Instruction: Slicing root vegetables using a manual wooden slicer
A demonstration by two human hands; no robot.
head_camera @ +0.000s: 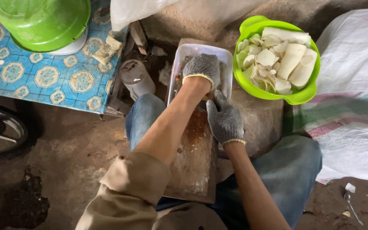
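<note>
Across the right side of the ground lies a white woven sack (354,123) with faint coloured stripes, and at the upper left a blue patterned bench (43,76) carries an upturned green basin (41,19). Between the person's knees a long wooden slicing board (194,157) slopes away from the body, its far end meeting a clear plastic tub (218,57). Just right of the tub sits a lime-green bowl (252,30) filled with peeled white root pieces (292,59) and thin slices. Left of the tub stands a small grey canister (136,76). Both hands wear grey knit gloves. The left hand (202,70) is curled over the tub's near end, its grip closed on something I cannot make out, perhaps a piece of root. The right hand (224,119) rests flat on the board's right edge, fingers extended, holding nothing.
</note>
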